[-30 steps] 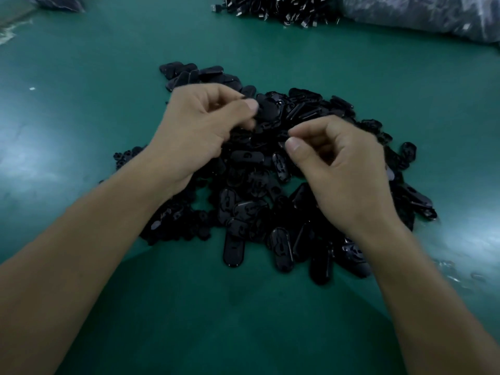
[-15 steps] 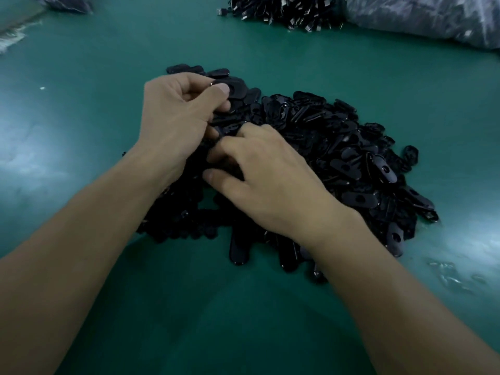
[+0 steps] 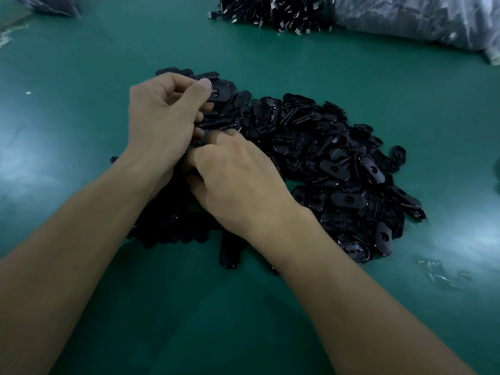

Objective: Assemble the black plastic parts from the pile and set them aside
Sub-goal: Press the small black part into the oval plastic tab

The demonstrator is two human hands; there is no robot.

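Our left hand (image 3: 162, 120) pinches a black part (image 3: 218, 92) at the pile's (image 3: 338, 163) 10 o'clock edge. Our right hand (image 3: 238, 185) curls into the pile; we cannot tell its hold.

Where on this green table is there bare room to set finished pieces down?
Free: green table left of the black plastic parts pile, and the strip between it and the far black cable heap. Crowded: the pile itself.
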